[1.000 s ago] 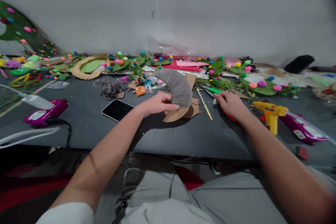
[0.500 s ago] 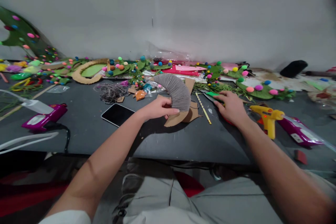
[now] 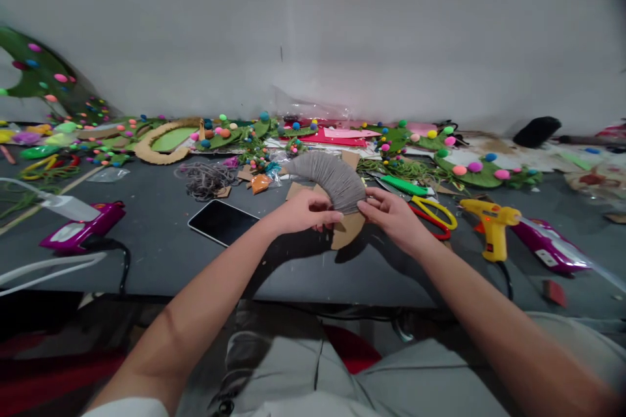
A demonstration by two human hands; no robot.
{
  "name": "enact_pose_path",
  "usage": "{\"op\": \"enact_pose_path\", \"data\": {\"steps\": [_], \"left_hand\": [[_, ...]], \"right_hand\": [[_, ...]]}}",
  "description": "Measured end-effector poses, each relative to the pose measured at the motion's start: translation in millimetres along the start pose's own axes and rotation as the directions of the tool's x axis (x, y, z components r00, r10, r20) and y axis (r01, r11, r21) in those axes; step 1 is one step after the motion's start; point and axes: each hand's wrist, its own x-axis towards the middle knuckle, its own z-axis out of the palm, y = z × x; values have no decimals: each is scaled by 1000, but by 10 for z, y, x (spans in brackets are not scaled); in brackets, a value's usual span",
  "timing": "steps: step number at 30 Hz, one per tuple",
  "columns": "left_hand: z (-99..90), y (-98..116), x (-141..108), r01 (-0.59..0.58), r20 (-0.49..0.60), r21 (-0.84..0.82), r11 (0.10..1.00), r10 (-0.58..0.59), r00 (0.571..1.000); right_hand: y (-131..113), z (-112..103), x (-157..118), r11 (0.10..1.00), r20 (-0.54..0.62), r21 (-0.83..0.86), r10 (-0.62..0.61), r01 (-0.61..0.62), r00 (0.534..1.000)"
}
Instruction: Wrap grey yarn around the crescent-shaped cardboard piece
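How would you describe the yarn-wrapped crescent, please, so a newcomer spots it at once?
On the dark table, find the left hand and right hand. Between them is the crescent, tightly wrapped in grey with a bare cardboard end, unlike the loose grey yarn.

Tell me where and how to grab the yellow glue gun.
Take the yellow glue gun by its handle, preferably with the right hand, coming from the near side. The handle points toward the person and the nozzle points left, so this approach should avoid the tip. Mind the cord at the handle's base.
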Motion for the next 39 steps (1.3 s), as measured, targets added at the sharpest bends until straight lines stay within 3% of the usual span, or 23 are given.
{"op": "enact_pose_path", "data": {"steps": [3,4,5,6,7,8,9,10,13,14,16,18,19,20,23,25,31,34,37,39], "left_hand": [[-213,92,-171,27,11,27,999,-27,1000],[-298,121,-237,24,-49,59,998,-21,999],[-380,143,-296,2,-192,91,996,15,981],[-453,156,-342,-48,-391,107,993,87,916],[-512,160,-371,-129,-579,111,985,169,798],[-554,156,-385,-178,-667,143,974,228,710],[-578,147,-386,-190,-690,159,969,247,680],[-584,135,-377,-184,-671,166,969,247,699],[-534,115,-339,-94,-443,152,984,153,883],[-510,115,-332,-89,-376,138,986,135,917],[-482,112,-329,-125,-337,100,987,151,929],[-496,93,-330,-202,-422,60,978,208,882],[-517,74,-327,-245,-493,46,968,236,837],[-544,50,-319,-285,-564,41,958,258,785],[-613,-31,-270,-362,-718,65,930,296,630],[-613,-69,-227,-372,-761,127,919,331,558],[-438,-90,-164,-247,-747,407,880,475,464],[-380,-113,-160,-193,-648,631,751,648,402],[-371,-147,-151,-217,-461,788,576,786,411],[-377,-166,-144,-230,-408,818,527,813,415]], "right_hand": [[20,-147,-18,1000,-52,18,-1,2,999],[32,-203,-32,1000,-64,15,0,1,998],[45,-250,-51,1000,-71,10,-1,2,997],[57,-284,-73,1000,-73,2,-5,5,997],[65,-300,-96,1000,-70,-7,-12,12,997],[69,-297,-118,1000,-63,-17,-22,21,998],[66,-277,-137,999,-54,-28,-34,33,998],[57,-244,-153,998,-45,-42,-46,45,998],[-17,-129,-170,992,-28,-92,-86,83,996],[-55,-117,-169,991,-21,-95,-98,95,995],[-143,-180,-169,974,-26,-201,-115,107,993],[-223,-374,-187,863,-86,-504,-102,45,991],[-248,-508,-204,657,-158,-751,-85,-64,984],[-258,-654,-226,554,-234,-817,-69,-158,970],[-191,-1042,-287,360,-334,-875,32,-323,942],[-95,-1184,-292,268,-349,-890,118,-368,930],[36,-1182,-172,131,-363,-909,215,-395,906],[5,-1120,-168,96,-387,-906,212,-413,897],[-29,-1058,-208,90,-396,-903,198,-419,897],[-68,-1019,-236,101,-408,-897,184,-430,894]]}}
